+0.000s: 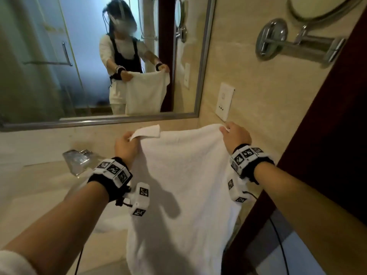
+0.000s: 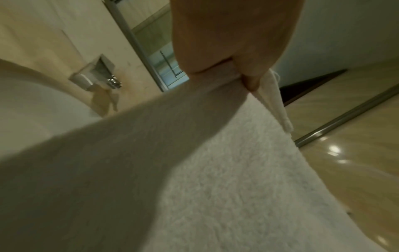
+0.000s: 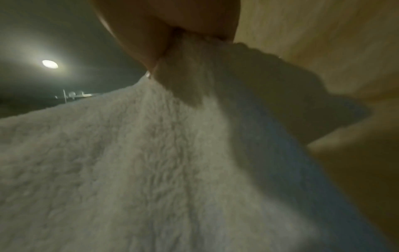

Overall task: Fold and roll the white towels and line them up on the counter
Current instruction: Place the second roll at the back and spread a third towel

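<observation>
left hand: thumb and fingers pinching the top left corner of the towel; wrist view shows the hem clamped between thumb and finger
right hand: pinching the top right corner, fingers curled over the edge; wrist view shows pile bunched in the grip
label tag: small flap sticking up beside the left hand's fingers
towel position: held up in the air in front of the person, top edge strung between both hands, rest hanging straight down below the fingers
long axis: looks vertical, top edge is the short side; hard to be sure, bottom is out of frame
nearer hand: both at about the same height and reach, right a little further forward toward the wall
key relation: counter lies below and to the left of the hanging towel, so laying it flat probably means swinging it left and down
sink: just left of the towel, contents not visible
faucet: behind the left wrist
mirror: reflects the same two-corner hold
rolled towels: none visible on the counter
stage guess: early, first fold not yet made
</observation>
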